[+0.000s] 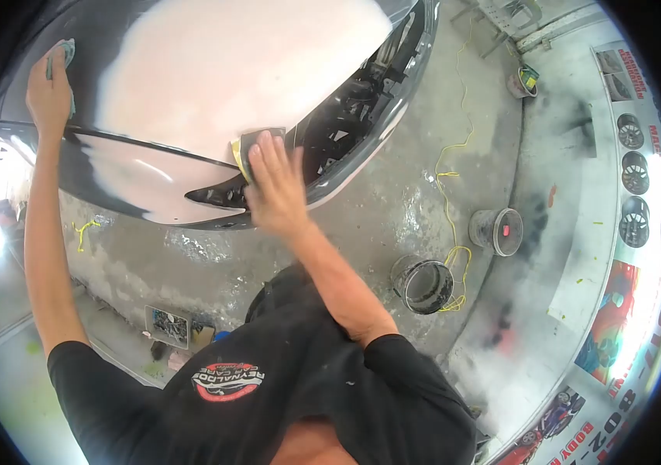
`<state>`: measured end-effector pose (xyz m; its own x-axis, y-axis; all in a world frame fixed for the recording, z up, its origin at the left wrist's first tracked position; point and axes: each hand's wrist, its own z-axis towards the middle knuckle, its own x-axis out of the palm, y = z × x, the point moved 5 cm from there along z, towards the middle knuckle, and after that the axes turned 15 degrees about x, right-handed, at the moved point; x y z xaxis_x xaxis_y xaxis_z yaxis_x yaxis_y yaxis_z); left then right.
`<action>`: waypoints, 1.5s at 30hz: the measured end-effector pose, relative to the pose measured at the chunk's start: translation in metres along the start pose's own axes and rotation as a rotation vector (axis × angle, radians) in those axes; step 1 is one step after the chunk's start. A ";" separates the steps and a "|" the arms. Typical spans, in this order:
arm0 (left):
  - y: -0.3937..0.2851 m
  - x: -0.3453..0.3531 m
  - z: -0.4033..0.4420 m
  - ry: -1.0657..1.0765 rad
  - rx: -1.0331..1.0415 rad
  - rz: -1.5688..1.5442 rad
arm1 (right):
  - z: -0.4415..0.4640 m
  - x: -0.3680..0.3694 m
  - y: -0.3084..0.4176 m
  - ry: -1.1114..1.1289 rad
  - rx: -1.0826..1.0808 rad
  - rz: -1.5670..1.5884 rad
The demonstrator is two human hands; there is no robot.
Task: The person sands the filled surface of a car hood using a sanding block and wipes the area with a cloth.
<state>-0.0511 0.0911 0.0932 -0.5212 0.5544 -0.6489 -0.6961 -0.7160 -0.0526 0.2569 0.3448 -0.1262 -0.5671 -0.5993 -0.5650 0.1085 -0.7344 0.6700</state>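
My left hand (50,97) is closed around a folded grey-green cloth (69,56), over the dark part of the car hood. My right hand (278,186), slightly blurred, presses its fingers on a dark piece of sandpaper (275,133) with a yellow edge, at the hood's front corner. Beneath lies the car hood (245,62), with a large pale patch bordered by dark paint. The fender (133,174) below the seam is partly pale too. Close by my right wrist is the dark headlight opening (218,194).
The exposed front end (361,101) shows black parts. On the wet concrete floor (330,248) stand a dark bucket (422,285) and a grey bucket (496,232). A yellow cord (454,194) trails past them. A bin of small parts (168,325) sits behind my left side.
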 end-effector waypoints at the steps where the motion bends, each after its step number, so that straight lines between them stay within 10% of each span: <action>1: 0.001 0.000 0.002 -0.004 0.008 0.010 | 0.006 -0.011 -0.015 -0.055 -0.077 -0.098; 3: -0.001 -0.001 0.003 -0.003 -0.056 -0.037 | 0.086 -0.061 -0.071 -0.391 0.243 0.173; 11: 0.005 0.001 0.001 -0.015 -0.073 0.015 | 0.047 -0.043 -0.122 -0.474 0.574 0.240; 19: 0.014 0.002 -0.004 0.021 -0.080 0.014 | 0.094 -0.049 -0.061 -0.306 0.226 0.091; 24: 0.009 0.001 0.001 0.014 -0.042 0.003 | 0.026 -0.014 -0.019 0.425 0.244 -0.263; 27: 0.008 0.002 -0.002 0.013 -0.053 -0.030 | 0.132 -0.072 -0.094 -0.158 0.355 0.041; 31: -0.001 -0.001 0.002 -0.004 -0.044 -0.031 | 0.131 -0.052 -0.061 -0.179 0.330 -0.112; 35: -0.002 -0.001 0.001 0.003 -0.037 -0.039 | 0.054 -0.017 0.015 0.275 0.023 -0.300; 42: 0.005 0.001 0.000 -0.038 0.031 -0.032 | 0.207 -0.051 -0.034 -0.162 0.204 -0.290; 45: -0.004 -0.004 0.000 -0.062 0.056 -0.033 | 0.123 -0.024 0.037 0.142 0.015 -0.316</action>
<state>-0.0464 0.0913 0.0956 -0.5257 0.6035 -0.5996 -0.7389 -0.6731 -0.0297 0.1741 0.3706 -0.0288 -0.4515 -0.3823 -0.8062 -0.0671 -0.8864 0.4579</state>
